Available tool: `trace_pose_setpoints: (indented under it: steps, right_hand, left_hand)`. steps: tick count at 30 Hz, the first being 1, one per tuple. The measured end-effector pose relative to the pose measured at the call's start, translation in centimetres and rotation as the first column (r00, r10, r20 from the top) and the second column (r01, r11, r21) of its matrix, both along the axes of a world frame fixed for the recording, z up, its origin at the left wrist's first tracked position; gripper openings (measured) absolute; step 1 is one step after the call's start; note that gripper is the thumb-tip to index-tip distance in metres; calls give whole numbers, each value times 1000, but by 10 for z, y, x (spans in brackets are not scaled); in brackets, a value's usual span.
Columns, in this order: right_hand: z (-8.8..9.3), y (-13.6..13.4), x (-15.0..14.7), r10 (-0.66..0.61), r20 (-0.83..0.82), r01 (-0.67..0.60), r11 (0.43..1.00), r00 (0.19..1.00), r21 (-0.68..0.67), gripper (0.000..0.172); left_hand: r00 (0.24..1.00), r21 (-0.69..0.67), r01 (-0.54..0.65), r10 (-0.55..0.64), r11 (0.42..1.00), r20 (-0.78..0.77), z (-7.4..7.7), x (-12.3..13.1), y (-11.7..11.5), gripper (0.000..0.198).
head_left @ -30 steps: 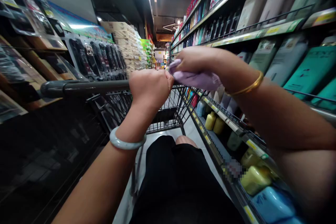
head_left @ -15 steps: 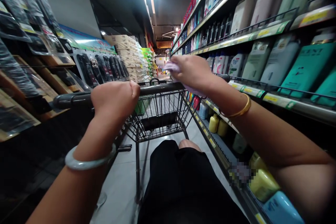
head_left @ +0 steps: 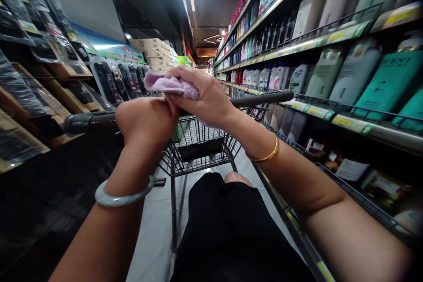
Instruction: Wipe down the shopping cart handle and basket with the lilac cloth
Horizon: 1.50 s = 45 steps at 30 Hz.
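A black shopping cart (head_left: 198, 141) stands in front of me, its handlebar (head_left: 261, 98) running crosswise. My left hand (head_left: 147, 121) is wrapped round the handlebar toward its left end. In my right hand (head_left: 205, 92) is a lilac cloth (head_left: 173, 86), bunched under the fingers. That hand lies on the bar right beside the left one, and the cloth reaches over the left hand's knuckles. Part of the cloth is hidden beneath my right palm. Below the bar, the wire basket shows something green (head_left: 180, 131) inside.
Shelves of pump bottles (head_left: 376, 83) rise close on the right, with price strips (head_left: 350, 123) along their edges. Hanging packaged utensils (head_left: 109, 81) and wooden boards (head_left: 49, 97) line the left. Stacked cartons (head_left: 155, 53) stand ahead. Grey floor tiles (head_left: 148, 224) lie underfoot.
My right hand has moved left along the handlebar with the cloth, from near its right end to beside my left hand. The left hand keeps its hold on the bar.
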State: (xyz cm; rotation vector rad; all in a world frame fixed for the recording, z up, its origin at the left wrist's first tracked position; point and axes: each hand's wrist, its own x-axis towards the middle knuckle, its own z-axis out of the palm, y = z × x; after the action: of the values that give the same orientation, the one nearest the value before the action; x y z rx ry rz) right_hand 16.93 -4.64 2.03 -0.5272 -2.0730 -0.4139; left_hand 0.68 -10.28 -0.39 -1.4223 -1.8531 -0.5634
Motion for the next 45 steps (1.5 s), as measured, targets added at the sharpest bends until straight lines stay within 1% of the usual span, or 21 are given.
trace_pose_setpoints:
  steps: [1,2,5,7,8,11,13,15,17,21,23,27,29,32,34,35,39,41,43,44,45]
  right_hand:
    - [-1,1,0,12,-1,-12,1000,1000,0,41]
    - [-1,3,4,-21,-15,20,1000,1000,-16,41]
    - [0,18,23,-272,-83,261,958,959,-122,35]
    - [-1,24,29,-372,-106,354,922,922,-160,32]
    - [-3,24,28,-371,-115,352,923,922,-154,33]
    - [-10,16,10,-272,-101,266,962,957,-68,37]
    - [-14,12,-1,-216,-51,216,976,975,-7,38]
    - [-15,18,1,-215,-4,215,977,977,11,38]
    - [-13,32,14,-279,-8,279,960,960,-36,37]
    - [-9,59,35,-447,-97,422,883,889,-205,37]
    - [-11,61,28,-442,-121,409,884,889,-227,37]
    - [-15,64,10,-310,-77,297,944,948,-146,38]
    - [-16,77,19,-309,-64,297,942,949,-156,37]
    - [-17,104,48,-415,-117,375,889,902,-262,37]
    - [-19,115,60,-479,-161,415,854,863,-315,38]
    - [-21,117,61,-486,-175,419,851,856,-316,37]
    - [-32,123,60,-369,-149,337,920,918,-200,38]
    - [-37,132,68,-348,-168,313,928,922,-205,40]
    - [-43,144,76,-397,-264,329,906,879,-267,42]
    - [-46,149,77,-422,-320,334,895,848,-296,42]
    - [-50,150,74,-430,-365,329,893,826,-308,41]
  left_hand:
    - [1000,-3,3,-3,1000,-13,0,-2,0,81]
    - [1000,-10,5,-5,1000,-25,0,-3,-1,80]
    - [999,-21,16,-17,1000,-40,-1,-4,0,77]
    - [999,-8,31,-32,999,-35,-1,-2,2,76]
    - [999,4,41,-41,999,-34,-1,-2,5,76]
    - [996,15,71,-70,997,-49,-1,-1,13,76]
    - [993,-14,92,-93,996,-74,0,-3,20,76]
    - [990,-46,102,-106,994,-89,2,-5,27,77]
    - [991,-58,101,-106,993,-82,3,-5,34,78]
    - [993,-69,113,-116,991,-33,4,3,52,75]
    - [991,-73,131,-133,989,-23,4,11,64,73]
    - [983,-81,183,-184,980,-3,3,27,88,60]
    - [973,-91,230,-231,969,1,2,34,96,61]
    - [955,-123,292,-297,949,-26,3,47,106,70]
    - [952,-169,287,-301,943,-61,6,57,113,69]
    - [949,-207,277,-300,938,-92,9,61,116,66]
    - [912,-420,233,-347,877,-218,28,66,129,53]
    - [915,-485,170,-321,858,-247,40,60,131,52]
    - [921,-509,107,-279,854,-273,50,46,130,57]
    - [919,-523,96,-277,847,-279,53,38,130,58]
    - [909,-537,132,-318,833,-270,56,29,130,57]
